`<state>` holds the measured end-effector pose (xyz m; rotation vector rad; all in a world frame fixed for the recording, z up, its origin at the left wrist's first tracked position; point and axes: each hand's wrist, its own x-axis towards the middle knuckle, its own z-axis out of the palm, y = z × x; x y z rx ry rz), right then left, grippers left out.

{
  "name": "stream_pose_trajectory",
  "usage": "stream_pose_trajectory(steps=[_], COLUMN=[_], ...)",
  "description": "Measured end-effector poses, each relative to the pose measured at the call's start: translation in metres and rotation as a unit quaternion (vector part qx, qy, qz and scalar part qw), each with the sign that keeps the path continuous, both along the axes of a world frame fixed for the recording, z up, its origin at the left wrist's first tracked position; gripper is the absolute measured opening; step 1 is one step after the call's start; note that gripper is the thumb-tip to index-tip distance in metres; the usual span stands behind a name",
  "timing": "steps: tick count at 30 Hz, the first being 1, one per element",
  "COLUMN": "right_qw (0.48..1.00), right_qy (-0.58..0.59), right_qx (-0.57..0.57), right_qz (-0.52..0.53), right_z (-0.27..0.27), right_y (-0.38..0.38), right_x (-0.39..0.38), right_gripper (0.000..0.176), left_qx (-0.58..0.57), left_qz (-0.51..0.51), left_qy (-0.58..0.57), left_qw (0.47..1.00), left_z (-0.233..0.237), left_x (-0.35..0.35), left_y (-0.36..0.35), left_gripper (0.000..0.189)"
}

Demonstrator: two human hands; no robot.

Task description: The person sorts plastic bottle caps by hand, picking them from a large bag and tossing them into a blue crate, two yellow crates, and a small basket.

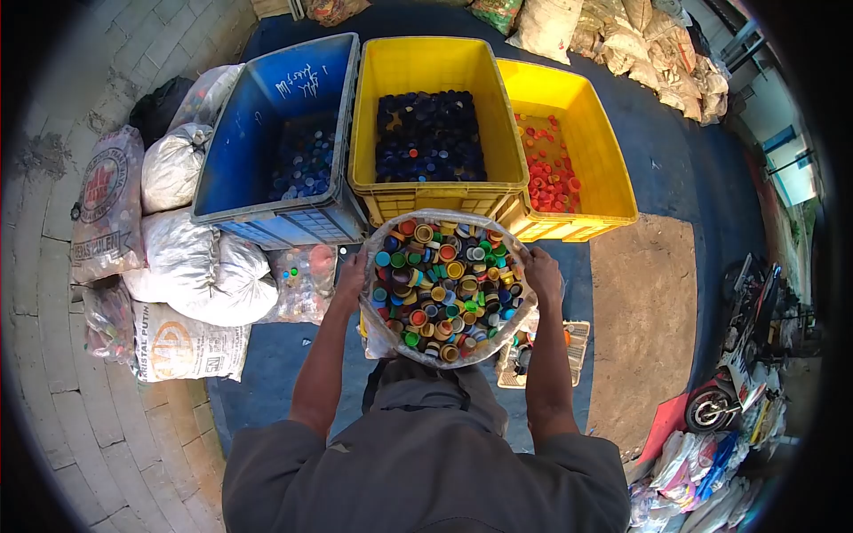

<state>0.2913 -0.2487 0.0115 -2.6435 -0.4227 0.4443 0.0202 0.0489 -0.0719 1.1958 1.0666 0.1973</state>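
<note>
A wide round plastic sack (375,342) with its mouth spread open is in front of my body. Mixed bottle caps (444,284) in green, yellow, red, white, blue and dark colours fill it. My left hand (353,277) is closed on the sack's left rim, and my right hand (542,274) grips the right rim. The fingertips are partly hidden by the rim. Just beyond the sack stand a blue crate (293,218) with blue caps, a yellow crate (440,191) with dark blue caps, and another yellow crate (591,220) with red and orange caps.
Stuffed sacks (200,262) are piled at the left beside a paved floor (53,355). A small beige basket (579,342) sits by my right forearm. Brown board (644,320) covers the ground at right, near a motorcycle (729,391). More sacks (640,44) stand at the back.
</note>
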Motion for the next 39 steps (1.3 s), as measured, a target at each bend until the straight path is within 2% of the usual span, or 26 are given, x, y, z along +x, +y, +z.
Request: stream_pose_trajectory(steps=[1, 4, 7, 10, 13, 14, 16, 18, 20, 22, 23, 24, 25, 26, 27, 28, 29, 31, 32, 33, 36, 39], right_qw=[0.999, 0.992, 0.981, 0.99, 0.984, 0.987, 0.972, 0.925, 0.851, 0.853, 0.87, 0.885, 0.9, 0.897, 0.946, 0.979, 0.995, 0.985, 0.976, 0.965, 0.964, 0.959], right_qy=[0.006, -0.114, -0.11, -0.078, -0.013, -0.029, 0.152, 0.321, 0.476, 0.481, 0.455, 0.431, 0.407, 0.389, 0.276, 0.155, 0.029, -0.056, -0.082, -0.11, -0.154, -0.172], right_qx=[-0.053, -0.003, 0.107, 0.095, 0.161, 0.127, 0.169, 0.201, 0.208, 0.148, 0.131, 0.112, 0.092, 0.121, 0.088, 0.056, 0.024, 0.075, 0.102, 0.131, 0.138, 0.108], right_qz=[-0.001, 0.059, 0.116, 0.067, 0.079, 0.098, 0.056, -0.005, -0.079, -0.139, -0.136, -0.133, -0.129, -0.169, -0.144, -0.117, -0.09, -0.148, -0.174, -0.198, -0.169, -0.196], right_z=[0.01, 0.022, -0.008, -0.042, -0.056, -0.059, -0.064, -0.082, -0.078, -0.047, -0.05, -0.055, -0.061, -0.111, -0.113, -0.114, -0.112, -0.094, -0.082, -0.067, -0.05, -0.074], right_y=[0.008, 0.038, 0.069, 0.085, 0.081, 0.077, 0.072, 0.068, 0.064, 0.073, 0.073, 0.07, 0.067, 0.062, 0.059, 0.058, 0.057, 0.048, 0.039, 0.034, 0.008, -0.007], right_x=[-0.001, -0.004, 0.003, 0.017, 0.036, 0.045, 0.063, 0.086, 0.096, 0.087, 0.089, 0.09, 0.089, 0.098, 0.092, 0.089, 0.086, 0.066, 0.054, 0.041, -0.021, -0.06], right_gripper=[0.031, 0.029, 0.024, 0.024, 0.025, 0.027, 0.031, 0.038, 0.037, 0.031, 0.031, 0.031, 0.031, 0.033, 0.033, 0.034, 0.034, 0.038, 0.038, 0.038, 0.036, 0.04], left_qx=[0.043, 0.322, 0.49, 0.517, 0.407, 0.37, 0.292, 0.108, -0.096, -0.102, -0.106, -0.14, -0.126, -0.112, -0.097, 0.144, 0.248, 0.447, 0.467, 0.47, 0.424, 0.295], left_qz=[-0.029, -0.083, -0.117, -0.102, -0.159, -0.183, -0.234, -0.205, -0.142, -0.121, -0.111, -0.122, -0.107, -0.092, -0.077, -0.062, -0.049, -0.021, -0.031, -0.024, 0.0, 0.014], left_qy=[0.043, 0.108, 0.136, 0.016, 0.081, 0.103, 0.149, 0.142, 0.101, 0.152, 0.179, 0.147, 0.118, 0.089, 0.059, 0.037, 0.059, 0.103, 0.127, 0.124, 0.126, 0.129], left_qw=[0.998, 0.937, 0.853, 0.85, 0.896, 0.905, 0.915, 0.962, 0.98, 0.976, 0.972, 0.971, 0.979, 0.985, 0.991, 0.987, 0.966, 0.888, 0.874, 0.874, 0.897, 0.947], left_z=[-0.001, 0.013, 0.043, 0.032, 0.029, 0.03, 0.048, 0.029, -0.019, -0.014, -0.01, -0.016, -0.041, -0.075, -0.094, -0.057, -0.036, -0.014, -0.008, 0.0, 0.029, -0.006], left_x=[0.001, 0.007, 0.034, 0.077, 0.104, 0.113, 0.128, 0.14, 0.144, 0.14, 0.138, 0.135, 0.129, 0.122, 0.117, 0.117, 0.113, 0.101, 0.09, 0.079, 0.041, 0.009], left_y=[0.003, -0.002, -0.004, 0.003, 0.02, 0.028, 0.04, 0.056, 0.073, 0.071, 0.07, 0.072, 0.078, 0.083, 0.085, 0.063, 0.054, 0.04, 0.036, 0.024, -0.024, -0.033], left_gripper=[0.044, 0.044, 0.042, 0.04, 0.039, 0.038, 0.037, 0.036, 0.031, 0.028, 0.028, 0.027, 0.027, 0.026, 0.026, 0.028, 0.033, 0.043, 0.051, 0.049, 0.046, 0.041])
